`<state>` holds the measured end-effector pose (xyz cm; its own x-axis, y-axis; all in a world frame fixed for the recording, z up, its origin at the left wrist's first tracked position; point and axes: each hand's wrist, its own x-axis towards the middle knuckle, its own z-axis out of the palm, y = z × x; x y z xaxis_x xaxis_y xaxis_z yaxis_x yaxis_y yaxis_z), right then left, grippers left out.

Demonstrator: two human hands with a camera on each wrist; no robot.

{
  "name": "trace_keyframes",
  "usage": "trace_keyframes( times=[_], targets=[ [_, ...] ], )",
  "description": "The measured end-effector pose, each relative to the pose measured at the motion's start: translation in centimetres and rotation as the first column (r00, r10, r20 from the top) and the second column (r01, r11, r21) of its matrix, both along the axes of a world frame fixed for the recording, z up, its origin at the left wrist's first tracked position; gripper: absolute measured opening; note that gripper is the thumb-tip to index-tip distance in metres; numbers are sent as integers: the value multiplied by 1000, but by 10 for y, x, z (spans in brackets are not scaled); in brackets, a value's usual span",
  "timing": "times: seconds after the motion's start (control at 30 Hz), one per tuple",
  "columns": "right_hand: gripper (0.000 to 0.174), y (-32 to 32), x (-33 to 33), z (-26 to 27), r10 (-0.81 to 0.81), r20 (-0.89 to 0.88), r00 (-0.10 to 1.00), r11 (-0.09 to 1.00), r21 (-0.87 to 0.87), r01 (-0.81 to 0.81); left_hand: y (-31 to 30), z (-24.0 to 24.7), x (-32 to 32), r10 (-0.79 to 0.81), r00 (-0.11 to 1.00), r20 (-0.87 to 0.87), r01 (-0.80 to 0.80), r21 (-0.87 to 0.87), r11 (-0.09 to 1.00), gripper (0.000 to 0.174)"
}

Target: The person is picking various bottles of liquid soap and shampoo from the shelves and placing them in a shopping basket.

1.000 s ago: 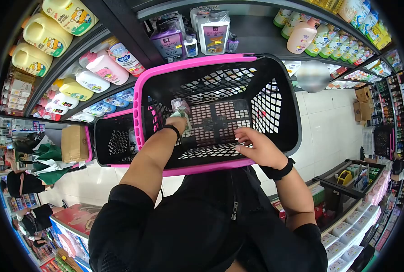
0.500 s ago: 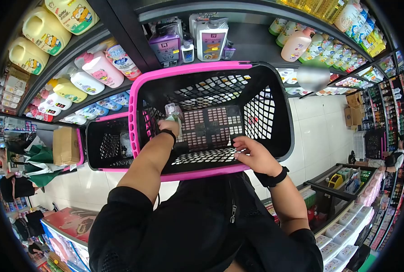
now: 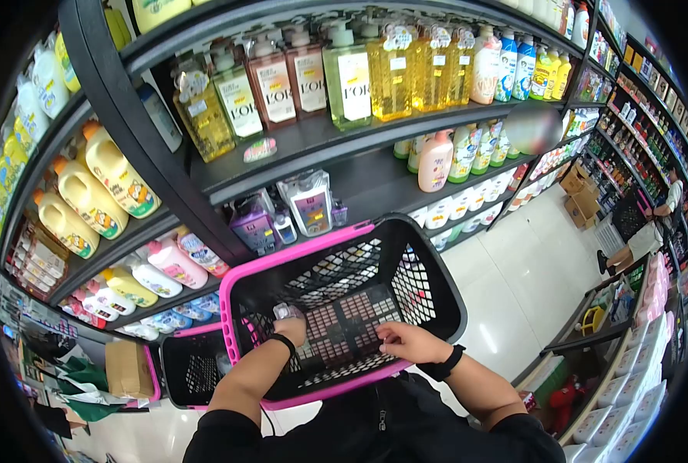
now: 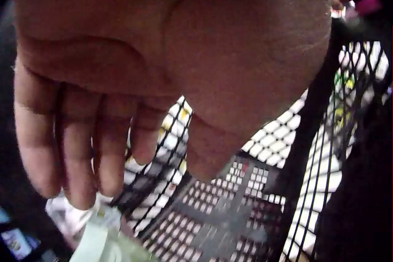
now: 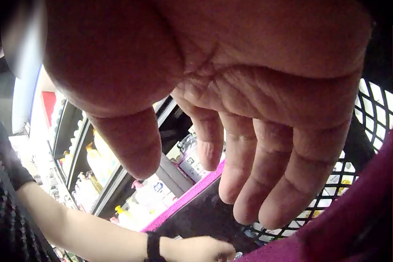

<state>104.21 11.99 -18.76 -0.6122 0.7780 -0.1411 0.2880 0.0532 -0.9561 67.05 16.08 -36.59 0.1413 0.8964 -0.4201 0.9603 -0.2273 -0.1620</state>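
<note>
A black mesh shopping basket with a pink rim [image 3: 305, 251] stands in front of me. My left hand [image 3: 291, 332] reaches down into its left end, fingers loosely extended. In the left wrist view, a pale green bottle [image 4: 101, 246] lies just below the fingertips, beside a clear plastic package [image 4: 69, 216]. The top of that package shows past my hand in the head view; the bottle is hidden there. My right hand [image 3: 413, 342] hovers over the near side of the basket, fingers relaxed and slightly bent, holding nothing.
Shelves [image 3: 313, 171] ahead carry pump bottles [image 3: 352, 85] and a boxed purple set [image 3: 255, 224]. A second black basket [image 3: 172, 370] and a cardboard box [image 3: 128, 369] are at the left. Tissue packs [image 3: 622, 386] line a stand at the right; a person [image 3: 641, 239] is beyond.
The head view has tilted up, so the upper shelf of pump bottles now shows and the basket sits lower. My left hand stays by the bottle; my right hand stays over the basket.
</note>
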Motion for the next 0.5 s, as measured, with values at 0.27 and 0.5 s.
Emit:
trace_keyframes(
  times=[0.27,0.5],
  targets=[
    [44,1,32,-6,-19,-85,996,994,-110,10,91,294,93,-325,649,688,-176,552,815,21],
    [45,2,57,-4,-63,-137,989,987,-156,41,220,407,131,-515,368,775,-540,628,560,64]
  ],
)
